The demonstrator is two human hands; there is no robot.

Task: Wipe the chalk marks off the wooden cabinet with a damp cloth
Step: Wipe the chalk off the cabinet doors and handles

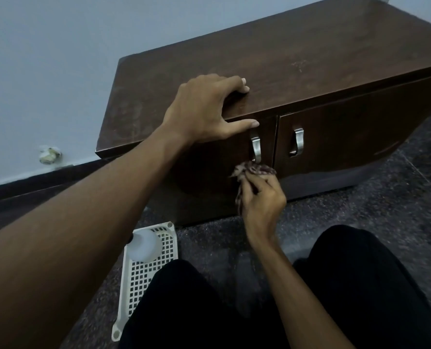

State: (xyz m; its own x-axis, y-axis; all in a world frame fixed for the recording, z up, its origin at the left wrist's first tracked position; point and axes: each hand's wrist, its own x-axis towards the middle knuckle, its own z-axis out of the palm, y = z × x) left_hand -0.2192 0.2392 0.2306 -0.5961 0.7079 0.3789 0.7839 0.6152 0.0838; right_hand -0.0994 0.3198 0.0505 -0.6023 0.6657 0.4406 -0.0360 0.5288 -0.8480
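A low dark wooden cabinet [297,61] stands against a pale wall, with two doors and a metal handle on each. Faint chalk marks [299,65] show on its top towards the right. My left hand [206,109] rests on the front edge of the cabinet top, fingers bent on the top and thumb stretched along the edge. My right hand [261,200] grips a bunched patterned cloth [253,171] and holds it against the left door, just below the left handle [256,147].
A white perforated plastic basket [144,278] lies on the speckled dark floor at my left, with a white bottle [144,245] in it. My knees in black trousers [360,285] fill the lower frame. The right handle [298,142] sits on the other door.
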